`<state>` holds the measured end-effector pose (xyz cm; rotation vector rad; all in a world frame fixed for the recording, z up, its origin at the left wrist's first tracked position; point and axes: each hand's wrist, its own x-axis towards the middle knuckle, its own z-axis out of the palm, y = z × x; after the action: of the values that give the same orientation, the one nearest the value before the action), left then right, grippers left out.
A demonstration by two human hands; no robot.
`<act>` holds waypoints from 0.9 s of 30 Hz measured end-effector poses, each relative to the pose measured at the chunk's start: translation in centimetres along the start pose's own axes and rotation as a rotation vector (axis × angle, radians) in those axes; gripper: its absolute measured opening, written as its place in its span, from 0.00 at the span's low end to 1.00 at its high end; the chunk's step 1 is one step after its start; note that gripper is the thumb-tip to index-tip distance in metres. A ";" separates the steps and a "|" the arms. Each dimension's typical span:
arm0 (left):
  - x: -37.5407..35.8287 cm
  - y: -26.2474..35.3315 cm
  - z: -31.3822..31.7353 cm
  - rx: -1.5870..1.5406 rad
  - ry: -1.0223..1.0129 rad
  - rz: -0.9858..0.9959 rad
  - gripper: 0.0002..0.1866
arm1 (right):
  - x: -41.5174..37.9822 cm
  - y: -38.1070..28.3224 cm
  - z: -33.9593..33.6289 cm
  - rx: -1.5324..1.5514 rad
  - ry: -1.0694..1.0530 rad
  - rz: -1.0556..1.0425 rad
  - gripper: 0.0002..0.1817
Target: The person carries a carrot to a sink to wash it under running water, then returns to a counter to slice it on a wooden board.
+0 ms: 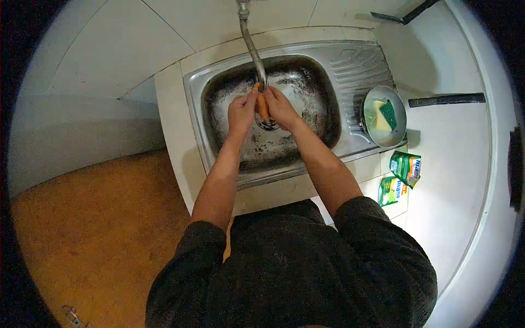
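Note:
An orange carrot [262, 107] is held between my two hands, right under the mouth of the tap [252, 48]. My left hand [241, 113] has its fingers closed around the carrot's left side, thumb pointing up along it. From the other side, my right hand [281, 108] grips it with curled fingers, which partly hide it. Both hands are over the stained steel sink [295, 156], just above the drain [267, 125].
On the ridged drainboard [355, 68] to the right, a round metal pan [400, 131] holds a yellow and green sponge [387, 115]. Two green detergent pouches [405, 168] lie beside the counter's right front. Black brackets [445, 100] stick out from the right wall.

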<state>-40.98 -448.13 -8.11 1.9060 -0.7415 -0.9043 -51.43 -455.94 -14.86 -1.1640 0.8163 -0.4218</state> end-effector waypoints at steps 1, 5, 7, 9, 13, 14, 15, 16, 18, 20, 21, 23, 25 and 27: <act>0.9 -1.6 0.4 0.004 -0.001 -0.003 0.21 | 1.0 1.5 -0.1 -0.011 0.069 0.017 0.26; 2.7 -5.7 0.8 0.219 0.035 0.131 0.22 | -1.7 -3.9 0.4 0.154 -0.030 0.183 0.22; 2.1 -5.0 0.4 0.225 -0.024 0.182 0.23 | -1.0 -2.6 -0.6 0.304 -0.145 0.120 0.22; 1.8 -4.4 0.1 -0.042 -0.086 0.089 0.25 | -0.9 -2.1 -0.7 0.450 -0.260 0.053 0.23; 1.4 -2.7 -1.0 -0.223 -0.214 -0.027 0.24 | -2.3 -3.7 -0.5 0.435 -0.191 0.055 0.22; 1.6 -2.6 -1.0 -0.200 -0.213 -0.031 0.23 | -2.4 -3.8 -0.7 0.321 -0.237 0.058 0.23; 1.7 -2.7 -1.1 -0.178 -0.212 -0.036 0.22 | -2.1 -3.2 -0.8 0.321 -0.236 0.059 0.23; 1.9 -2.8 -1.2 -0.179 -0.213 -0.037 0.22 | -1.6 -2.5 -0.8 0.218 -0.207 0.056 0.22; 2.1 -2.8 -1.2 -0.117 -0.215 -0.075 0.21 | -1.3 -2.0 -1.0 0.115 -0.178 0.051 0.21; 2.0 -2.8 -1.2 -0.134 -0.242 -0.060 0.21 | -1.5 -2.5 -1.2 -0.019 -0.056 0.157 0.21; 2.0 -2.8 -1.2 -0.150 -0.271 -0.046 0.21 | -1.5 -2.4 -1.5 -0.019 -0.057 0.157 0.21; 1.9 -3.4 -1.2 -0.198 -0.247 -0.026 0.20 | -1.5 -2.1 -1.9 0.016 -0.104 0.036 0.20; 2.1 -4.3 -1.0 -0.246 -0.223 -0.003 0.20 | -1.9 -2.6 -1.7 0.131 -0.091 0.060 0.19; 2.3 -4.7 -0.8 -0.376 -0.167 0.070 0.20 | -2.4 -3.4 -1.4 0.244 -0.080 0.079 0.19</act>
<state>-38.39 -447.47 -12.65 1.4809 -0.6760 -1.0841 -53.63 -456.42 -11.11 -0.9136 0.7173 -0.3957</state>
